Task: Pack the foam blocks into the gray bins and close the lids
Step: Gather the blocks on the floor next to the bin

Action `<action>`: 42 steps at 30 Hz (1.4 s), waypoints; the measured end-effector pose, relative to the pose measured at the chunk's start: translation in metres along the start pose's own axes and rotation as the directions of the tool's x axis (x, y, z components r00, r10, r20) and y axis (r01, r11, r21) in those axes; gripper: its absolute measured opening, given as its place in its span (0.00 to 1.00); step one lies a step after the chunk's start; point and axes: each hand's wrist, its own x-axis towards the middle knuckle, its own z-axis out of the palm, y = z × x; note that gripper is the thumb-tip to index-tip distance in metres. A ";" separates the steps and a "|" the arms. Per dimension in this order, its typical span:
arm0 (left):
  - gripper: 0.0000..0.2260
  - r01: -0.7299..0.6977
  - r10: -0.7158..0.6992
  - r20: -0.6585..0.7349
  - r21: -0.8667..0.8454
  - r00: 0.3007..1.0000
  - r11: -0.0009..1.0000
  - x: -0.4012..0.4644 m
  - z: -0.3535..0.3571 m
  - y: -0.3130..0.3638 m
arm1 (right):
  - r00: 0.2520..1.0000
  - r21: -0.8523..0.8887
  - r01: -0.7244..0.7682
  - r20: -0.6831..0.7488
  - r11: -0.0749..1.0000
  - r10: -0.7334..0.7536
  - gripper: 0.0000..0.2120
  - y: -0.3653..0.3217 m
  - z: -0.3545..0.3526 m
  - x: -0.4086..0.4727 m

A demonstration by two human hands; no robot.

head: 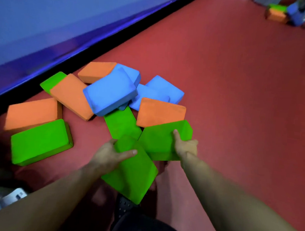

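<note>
Several foam blocks in green, orange and blue lie in a loose pile on the red floor. My left hand [110,155] grips the near green block [133,178], thumb across its top face, and the block is tilted up off the floor. My right hand [185,147] grips a second green block [157,142] at its right edge, thumb lying on top. A big blue block [110,91] rests on top of the pile's middle. An orange block [160,112] sits just behind the right-hand green block. No gray bin shows.
A blue padded wall [46,28] with a black base strip runs along the left behind the pile. Another green block [39,142] and an orange one [32,113] lie at the left. More blocks [277,12] sit far top right. Bare red floor [239,85] spreads to the right.
</note>
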 end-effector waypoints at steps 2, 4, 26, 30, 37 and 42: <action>0.41 -0.038 0.039 -0.019 0.036 0.999 0.999 -0.025 -0.020 0.008 | 0.996 -0.040 0.083 -0.016 0.996 -0.084 0.41 -0.015 -0.007 -0.026; 0.38 -0.067 0.070 -0.042 0.049 0.997 0.997 -0.048 -0.038 0.015 | 0.983 -0.043 0.180 -0.030 0.983 -0.181 0.39 -0.029 -0.012 -0.054; 0.40 0.010 -0.087 -0.682 -0.116 0.726 0.993 -0.350 -0.258 -0.170 | 0.320 -0.039 0.940 0.439 0.339 -0.840 0.26 -0.063 0.085 -0.410; 0.41 0.016 -0.068 -0.587 -0.093 0.807 0.996 -0.369 -0.277 -0.193 | 0.233 -0.032 0.967 0.501 0.252 -0.833 0.26 -0.041 0.101 -0.443; 0.15 -0.006 -0.076 -0.458 -0.176 0.886 0.984 -0.386 -0.286 -0.227 | 0.056 -0.062 0.998 0.692 0.018 -0.720 0.27 -0.022 0.130 -0.479; 0.22 0.081 -0.197 -0.429 -0.274 0.882 0.958 -0.380 -0.294 -0.263 | -0.024 -0.053 0.995 0.678 -0.082 -0.734 0.27 -0.015 0.153 -0.502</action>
